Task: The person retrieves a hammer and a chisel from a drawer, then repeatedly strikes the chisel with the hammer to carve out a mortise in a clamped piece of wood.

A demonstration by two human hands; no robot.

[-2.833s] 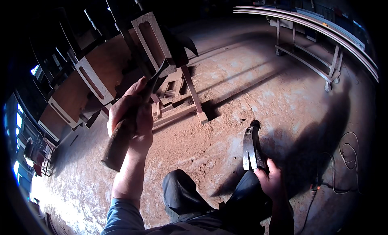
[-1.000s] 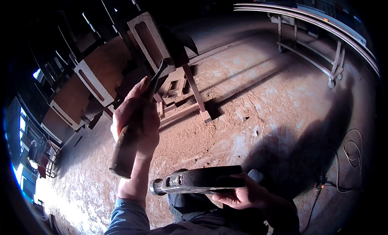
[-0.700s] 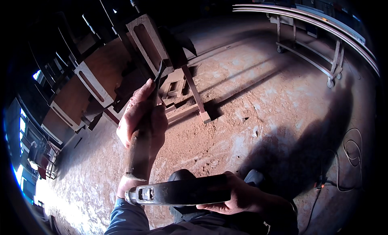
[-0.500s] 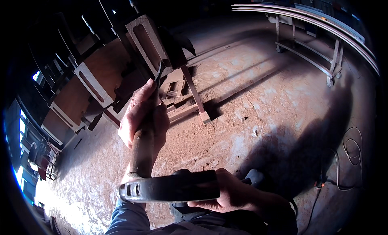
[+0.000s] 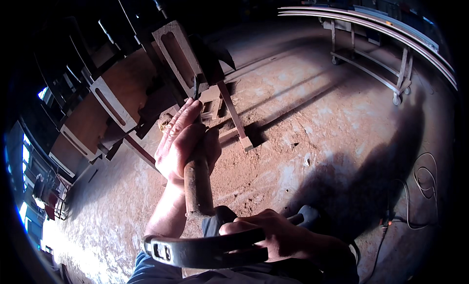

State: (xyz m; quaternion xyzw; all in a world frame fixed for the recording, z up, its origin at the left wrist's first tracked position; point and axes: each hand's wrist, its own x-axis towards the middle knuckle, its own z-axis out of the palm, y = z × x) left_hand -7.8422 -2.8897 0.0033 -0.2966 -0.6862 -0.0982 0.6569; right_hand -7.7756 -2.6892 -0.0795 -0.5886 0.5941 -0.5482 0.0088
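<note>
Fingers (image 5: 183,119) of the left hand (image 5: 178,144) would best steady the chisel (image 5: 198,188), left of centre, against the slotted timber (image 5: 187,52), upper left, with blows in line; they wrap closed around its handle, tip contact unclear. Right hand (image 5: 279,232), lower centre, is clamped on the hammer (image 5: 205,252).

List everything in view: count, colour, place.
Chisel: one, brown-handled, in left hand
Hammer: one, dark, in right hand
Slotted wooden blocks: at least four, pale, left to upper centre
Wooden leg: at least one, reddish-brown, upper centre
Metal bars: several, silvery, upper left
Boards: several, pale, on trolley
Trolley: one, grey, upper right
Cable: count unclear, pale, floor, right
Sawdust: uncountable, tan, across floor
Trousers: one pair, dark, lower centre
Left hand: one, bare, around chisel
Right hand: one, bare, around hammer
</note>
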